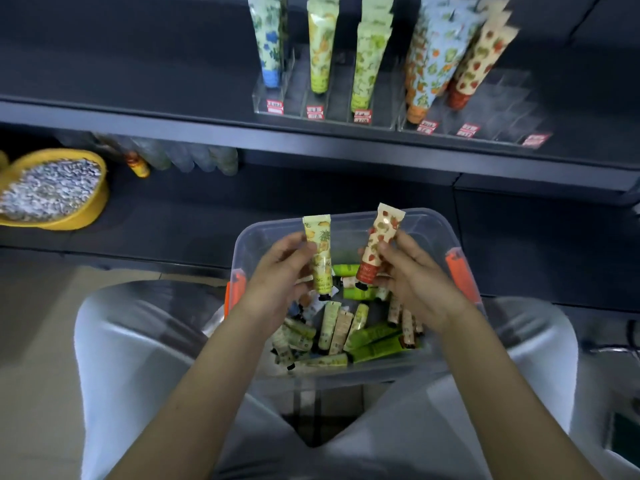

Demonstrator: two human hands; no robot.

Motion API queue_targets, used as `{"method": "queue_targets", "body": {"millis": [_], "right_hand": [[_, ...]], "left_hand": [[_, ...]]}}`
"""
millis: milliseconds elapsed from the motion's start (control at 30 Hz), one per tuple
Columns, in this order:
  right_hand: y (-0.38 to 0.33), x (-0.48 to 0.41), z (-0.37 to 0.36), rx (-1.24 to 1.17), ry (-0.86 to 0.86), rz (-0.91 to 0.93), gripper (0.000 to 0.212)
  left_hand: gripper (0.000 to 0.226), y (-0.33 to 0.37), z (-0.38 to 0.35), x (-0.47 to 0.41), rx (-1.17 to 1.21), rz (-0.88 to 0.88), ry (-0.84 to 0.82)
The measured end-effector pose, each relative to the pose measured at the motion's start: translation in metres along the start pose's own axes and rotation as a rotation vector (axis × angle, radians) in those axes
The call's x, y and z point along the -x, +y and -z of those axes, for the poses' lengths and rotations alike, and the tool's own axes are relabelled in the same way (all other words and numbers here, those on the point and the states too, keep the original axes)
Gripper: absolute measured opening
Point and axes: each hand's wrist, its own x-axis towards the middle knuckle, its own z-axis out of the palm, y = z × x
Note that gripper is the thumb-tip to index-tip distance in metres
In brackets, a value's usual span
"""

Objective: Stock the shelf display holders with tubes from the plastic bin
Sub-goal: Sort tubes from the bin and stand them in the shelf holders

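Two tubes are held up over the plastic bin (429,220), which is set between the knees. A yellow pineapple-print tube (318,251) is pinched by the left hand (280,271), a red strawberry-print tube (379,247) by the right hand (412,275), both cap-down. Many loose tubes (346,334) are left in the bin's bottom. The display holders (325,105) stand on the shelf (173,112) beyond & above the bin, partly filled. Slots beyond the bin's right corner look vacant, tho blur makes this uncertain.

Step in hand, as judged: both tubes are to be carried to the holders. Each should be matched to its print, i.e. yellow to the row straight beyond the bin where a yellow tube (320,53) stands, strawberry to the stack (478,64) beyond the bin's right side. Tubes should be kept cap-down, as on display, & lowered in w/o knocking neighbours. One at a time is prob. safer, since the clear walls are hard to see.
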Motion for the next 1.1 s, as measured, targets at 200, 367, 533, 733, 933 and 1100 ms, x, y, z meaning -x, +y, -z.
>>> {"method": "queue_targets", "body": {"millis": [200,367,533,733,933,1100], "right_hand": [[-0.050,-0.005,-0.007,0.198,0.139,0.194,0.023],[-0.089,0.000,-0.003,0.235,0.237,0.351,0.013],[-0.118,-0.001,0.013,0.268,0.341,0.487,0.015],[-0.154,-0.014,0.042,0.335,0.577,0.622,0.017],[-0.174,-0.046,0.065,0.399,0.645,0.619,0.017],[-0.174,-0.073,0.068,0.477,0.633,0.591,0.016]], "left_hand": [[0.025,0.052,-0.021,0.004,-0.140,-0.211,-0.070],[0.023,0.083,-0.044,-0.001,-0.162,-0.299,-0.110],[0.019,0.099,-0.067,-0.009,-0.127,-0.286,-0.143],[0.027,0.114,-0.090,-0.019,-0.137,-0.297,-0.130],[0.028,0.115,-0.099,-0.030,-0.158,-0.299,-0.110],[0.024,0.114,-0.101,-0.043,-0.170,-0.290,-0.098]]}}
